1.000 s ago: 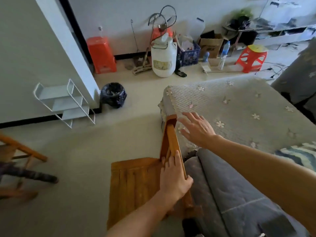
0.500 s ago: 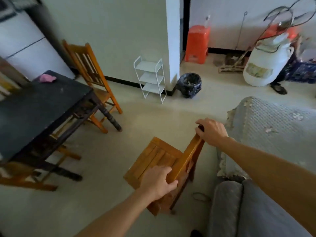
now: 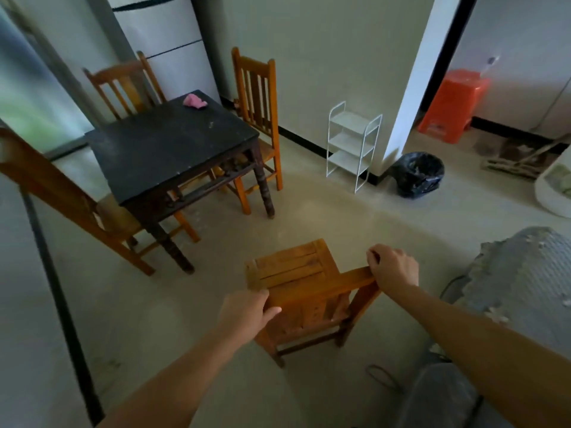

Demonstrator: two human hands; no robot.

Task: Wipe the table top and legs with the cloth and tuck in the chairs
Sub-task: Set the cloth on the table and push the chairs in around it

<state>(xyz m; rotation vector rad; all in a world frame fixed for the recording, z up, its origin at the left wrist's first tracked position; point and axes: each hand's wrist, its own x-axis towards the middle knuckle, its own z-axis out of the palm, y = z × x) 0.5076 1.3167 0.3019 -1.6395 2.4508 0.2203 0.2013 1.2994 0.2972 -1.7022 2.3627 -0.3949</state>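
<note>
Chair has been swung off the sofa and is now aimed at the tabletop, still well apart. Its top rail is gripped by left hand and right hand, fingers curled round. Pink cloth lies on the far edge; tucking comes next.

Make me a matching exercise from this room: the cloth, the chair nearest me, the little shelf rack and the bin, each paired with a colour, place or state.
Things: 1 cloth; 2 nearest chair; 3 shelf rack; 4 bin.
Matches: A black; B gripped by the left hand and the right hand; C lying on the table; D white.
Pairs: 1-C, 2-B, 3-D, 4-A.
</note>
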